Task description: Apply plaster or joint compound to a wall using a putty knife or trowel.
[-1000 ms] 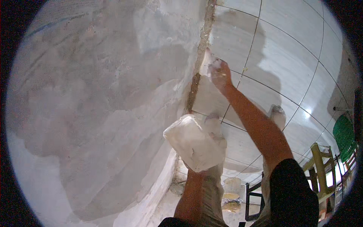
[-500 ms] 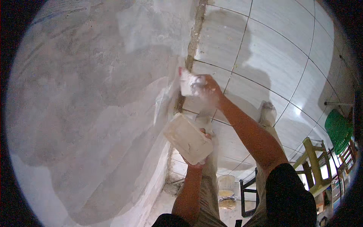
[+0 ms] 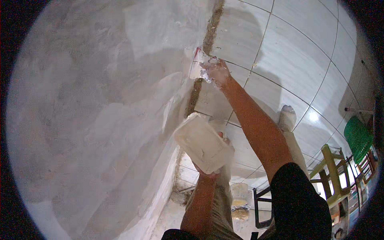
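My right hand is closed on a putty knife smeared with white paste, and paste coats the fingers too. Its wide blade lies against the base of the grey-white plastered wall, close to the floor joint. Lower down, my left hand grips a pale rectangular tray from beneath and the side, tilted beside the wall. The tray's surface looks coated in whitish paste; how deep it is I cannot tell.
White tiles cover the floor right of the wall, with a rough brown joint between. A yellow-green stool, a green basket and a dark stool frame stand at the lower right. A whitish bucket is near my legs.
My right hand has moved the putty knife upward in the picture, farther along the wall's base. The tray in my left hand has shifted slightly right.
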The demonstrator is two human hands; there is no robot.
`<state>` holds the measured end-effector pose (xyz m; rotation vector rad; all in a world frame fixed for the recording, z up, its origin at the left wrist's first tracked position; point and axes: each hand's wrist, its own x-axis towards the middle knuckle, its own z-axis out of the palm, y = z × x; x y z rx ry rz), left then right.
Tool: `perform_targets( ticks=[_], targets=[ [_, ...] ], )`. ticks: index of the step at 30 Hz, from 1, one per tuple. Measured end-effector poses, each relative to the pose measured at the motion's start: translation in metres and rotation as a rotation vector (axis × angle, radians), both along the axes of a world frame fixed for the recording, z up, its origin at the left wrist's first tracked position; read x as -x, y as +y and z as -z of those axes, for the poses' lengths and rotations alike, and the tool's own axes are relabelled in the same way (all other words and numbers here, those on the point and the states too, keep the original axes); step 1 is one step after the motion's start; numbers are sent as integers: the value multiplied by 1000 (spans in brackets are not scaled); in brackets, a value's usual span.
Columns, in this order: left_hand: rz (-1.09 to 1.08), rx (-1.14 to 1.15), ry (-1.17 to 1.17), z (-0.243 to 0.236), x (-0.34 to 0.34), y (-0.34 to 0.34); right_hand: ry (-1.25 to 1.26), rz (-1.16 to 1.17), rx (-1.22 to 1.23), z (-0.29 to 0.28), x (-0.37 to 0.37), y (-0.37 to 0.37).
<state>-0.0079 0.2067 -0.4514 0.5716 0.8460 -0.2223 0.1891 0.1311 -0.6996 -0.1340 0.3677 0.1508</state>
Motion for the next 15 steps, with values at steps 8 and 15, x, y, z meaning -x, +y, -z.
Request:
perform_targets(
  ticks=[8,15],
  targets=[
    [-21,260,-233,20,15,23,-161,19,435,-114,0,-17],
    [-12,343,-298,21,23,-7,-273,14,1747,-229,7,8]
  ],
)
